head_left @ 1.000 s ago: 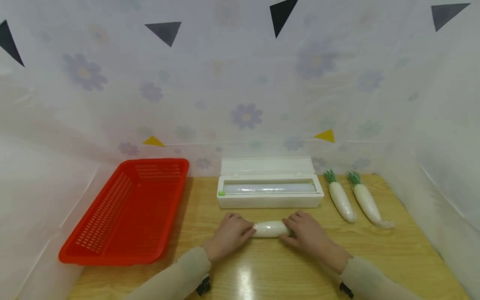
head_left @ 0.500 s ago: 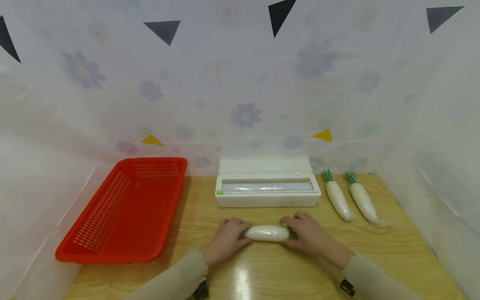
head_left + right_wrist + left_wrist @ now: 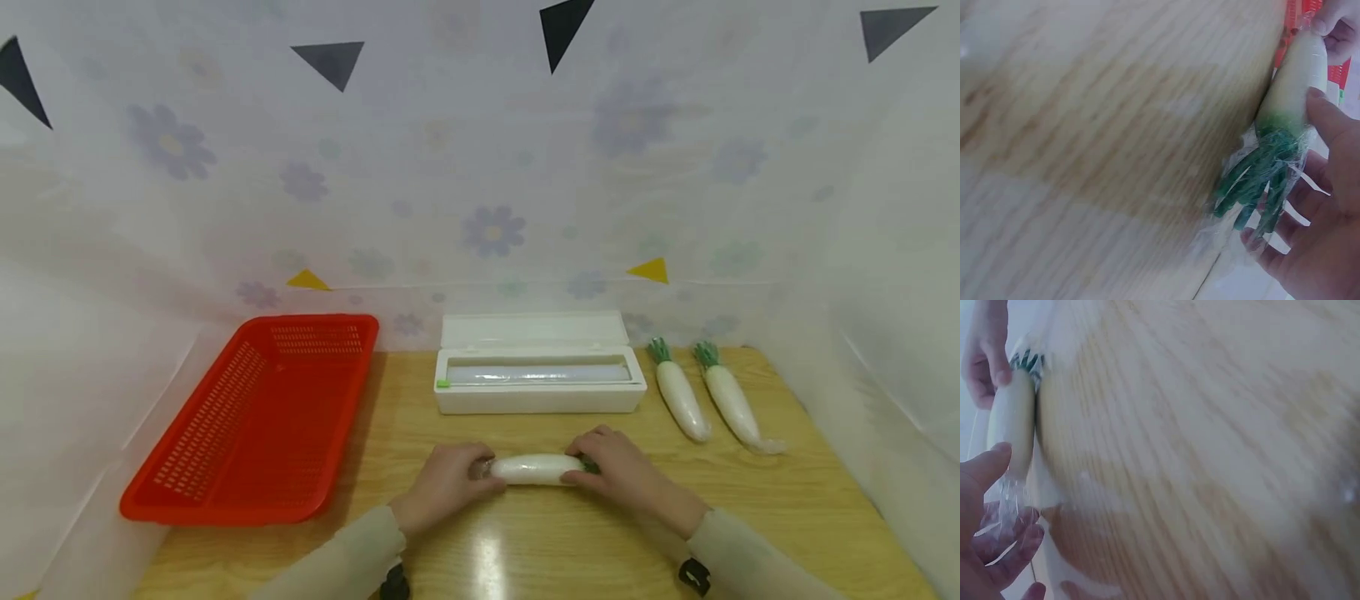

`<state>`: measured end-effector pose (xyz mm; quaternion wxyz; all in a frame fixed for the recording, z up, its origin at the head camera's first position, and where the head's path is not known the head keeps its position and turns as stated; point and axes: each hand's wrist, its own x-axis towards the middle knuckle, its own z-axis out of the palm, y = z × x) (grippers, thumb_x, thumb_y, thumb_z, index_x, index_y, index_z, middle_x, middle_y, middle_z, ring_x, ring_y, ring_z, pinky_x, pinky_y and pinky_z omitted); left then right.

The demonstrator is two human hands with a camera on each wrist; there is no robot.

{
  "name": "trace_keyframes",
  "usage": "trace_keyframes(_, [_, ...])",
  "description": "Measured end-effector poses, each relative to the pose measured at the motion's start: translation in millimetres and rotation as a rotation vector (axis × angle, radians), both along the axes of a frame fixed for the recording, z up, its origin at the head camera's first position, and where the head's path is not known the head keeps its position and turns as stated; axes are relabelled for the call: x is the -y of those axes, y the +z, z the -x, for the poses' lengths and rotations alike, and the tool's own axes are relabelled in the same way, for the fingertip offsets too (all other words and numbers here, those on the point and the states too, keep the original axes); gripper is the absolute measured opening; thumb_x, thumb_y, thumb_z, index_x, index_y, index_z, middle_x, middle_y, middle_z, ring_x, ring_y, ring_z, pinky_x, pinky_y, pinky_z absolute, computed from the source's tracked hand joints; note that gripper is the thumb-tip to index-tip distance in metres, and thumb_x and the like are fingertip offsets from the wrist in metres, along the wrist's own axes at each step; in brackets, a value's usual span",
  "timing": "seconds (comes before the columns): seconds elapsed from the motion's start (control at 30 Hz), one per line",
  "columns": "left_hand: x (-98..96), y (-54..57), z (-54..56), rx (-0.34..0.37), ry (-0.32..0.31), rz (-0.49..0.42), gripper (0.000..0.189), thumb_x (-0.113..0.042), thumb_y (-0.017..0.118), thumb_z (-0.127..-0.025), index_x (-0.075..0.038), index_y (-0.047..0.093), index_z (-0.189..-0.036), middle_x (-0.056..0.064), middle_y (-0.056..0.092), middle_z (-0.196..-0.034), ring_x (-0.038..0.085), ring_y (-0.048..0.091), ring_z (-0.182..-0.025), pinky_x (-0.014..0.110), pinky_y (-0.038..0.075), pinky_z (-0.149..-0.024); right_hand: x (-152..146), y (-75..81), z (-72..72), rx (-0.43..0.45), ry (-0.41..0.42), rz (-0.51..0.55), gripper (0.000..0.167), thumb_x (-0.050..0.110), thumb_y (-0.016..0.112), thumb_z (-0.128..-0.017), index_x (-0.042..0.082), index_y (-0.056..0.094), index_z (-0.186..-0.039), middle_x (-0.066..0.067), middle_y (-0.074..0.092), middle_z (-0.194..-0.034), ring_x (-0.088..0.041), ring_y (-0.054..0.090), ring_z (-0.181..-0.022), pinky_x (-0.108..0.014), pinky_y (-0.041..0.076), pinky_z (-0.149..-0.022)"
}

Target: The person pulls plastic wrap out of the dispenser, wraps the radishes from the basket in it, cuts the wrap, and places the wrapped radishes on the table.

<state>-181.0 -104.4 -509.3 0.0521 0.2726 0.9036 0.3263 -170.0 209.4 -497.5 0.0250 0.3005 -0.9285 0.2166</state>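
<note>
A white radish in clear film lies crosswise on the wooden table, in front of the film box. My left hand holds its narrow end, thumb on the near side. In the left wrist view loose, crumpled film trails off that end between thumb and fingers. At the leafy end my right hand grips with thumb and fingers. The right wrist view shows its thumb on the radish's body and its fingers behind the film-covered green leaves. In the head view the hand partly hides those leaves.
Behind the radish stands a white cling film dispenser, lid up, with a roll inside. Two more wrapped radishes lie at the right. A red plastic basket takes up the left side. A flowered curtain closes off the back.
The radish has come slightly nearer to me and turned, showing more of its length and leaves. My left hand has shifted left and down toward the film tail; the right hand stays at the leafy end.
</note>
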Motion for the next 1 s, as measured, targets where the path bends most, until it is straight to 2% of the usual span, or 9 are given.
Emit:
trace_keyframes(0.1, [11.0,2.2,1.1,0.086,0.048,-0.049,0.047,-0.046,0.078,-0.092,-0.011,0.072,-0.124,-0.004,0.075,-0.102,0.009,0.067,-0.093,0.034,0.055,-0.084,-1,3.3,2.9,0.018,0.003,0.002,0.030,0.046,0.073,-0.095,0.018,0.074,-0.106,0.008,0.073,-0.102,-0.018,0.059,-0.097,-0.042,0.050,-0.082])
trace_keyframes(0.17, [17.2,4.8,1.7,0.166,0.063,-0.097,0.038,-0.042,0.078,-0.094,-0.012,0.074,-0.118,-0.007,0.073,-0.096,0.009,0.065,-0.087,0.033,0.055,-0.079,-1,5.1,4.8,0.025,0.004,0.003,0.030,0.046,0.073,-0.095,0.018,0.074,-0.105,0.008,0.072,-0.101,-0.019,0.060,-0.097,-0.043,0.049,-0.082])
trace_keyframes(0.23, [21.5,6.8,2.6,0.216,0.071,-0.114,0.025,-0.038,0.077,-0.095,-0.015,0.075,-0.106,-0.009,0.070,-0.090,0.008,0.062,-0.082,0.030,0.053,-0.075,-2,7.1,6.2,0.028,0.005,0.004,0.029,0.046,0.074,-0.095,0.018,0.074,-0.104,0.009,0.072,-0.100,-0.021,0.060,-0.097,-0.044,0.049,-0.081])
trace_keyframes(0.33, [24.6,10.6,3.6,0.261,0.080,-0.130,0.014,-0.028,0.076,-0.097,-0.016,0.074,-0.089,-0.008,0.066,-0.081,0.008,0.056,-0.074,0.027,0.049,-0.067,-2,9.8,7.8,0.030,0.021,0.000,0.029,0.045,0.074,-0.094,0.018,0.074,-0.104,0.009,0.072,-0.099,-0.023,0.061,-0.098,-0.045,0.048,-0.080])
trace_keyframes(0.5, [21.1,19.1,3.8,0.335,0.108,-0.222,0.010,-0.016,0.074,-0.097,-0.010,0.073,-0.089,-0.004,0.066,-0.079,0.012,0.056,-0.072,0.025,0.047,-0.061,-1,14.2,10.8,0.057,0.040,-0.028,0.028,0.045,0.073,-0.095,0.018,0.074,-0.105,0.008,0.072,-0.098,-0.024,0.060,-0.097,-0.044,0.048,-0.078])
trace_keyframes(0.63, [11.2,24.0,1.0,0.308,0.106,-0.266,0.010,-0.018,0.073,-0.098,-0.010,0.075,-0.092,-0.005,0.069,-0.083,0.012,0.059,-0.078,0.026,0.049,-0.068,-1,17.1,13.7,0.089,0.055,-0.047,0.027,0.044,0.073,-0.095,0.019,0.074,-0.107,0.008,0.071,-0.098,-0.024,0.059,-0.097,-0.043,0.046,-0.076])
trace_keyframes(0.77, [-1.5,21.6,-3.3,0.287,0.093,-0.293,0.011,-0.022,0.073,-0.098,-0.012,0.076,-0.095,-0.006,0.070,-0.086,0.010,0.061,-0.083,0.027,0.050,-0.075,-1,18.8,14.7,0.100,0.067,-0.065,0.026,0.044,0.073,-0.095,0.021,0.073,-0.106,0.008,0.071,-0.099,-0.023,0.058,-0.096,-0.042,0.045,-0.076])
trace_keyframes(0.87, [-8.0,18.0,-5.3,0.290,0.088,-0.314,0.015,-0.024,0.070,-0.100,-0.012,0.077,-0.096,-0.005,0.072,-0.088,0.009,0.062,-0.083,0.027,0.051,-0.074,0,19.8,14.5,0.106,0.077,-0.066,0.025,0.044,0.073,-0.095,0.022,0.072,-0.105,0.009,0.070,-0.097,-0.021,0.057,-0.094,-0.041,0.044,-0.075])
trace_keyframes(1.0, [-10.8,15.1,-5.4,0.250,0.058,-0.325,0.018,-0.021,0.066,-0.103,-0.010,0.080,-0.103,-0.002,0.077,-0.094,0.008,0.064,-0.082,0.025,0.052,-0.072,0,20.5,14.5,0.116,0.081,-0.059,0.024,0.044,0.073,-0.095,0.022,0.071,-0.104,0.012,0.067,-0.093,-0.018,0.055,-0.091,-0.038,0.041,-0.073])
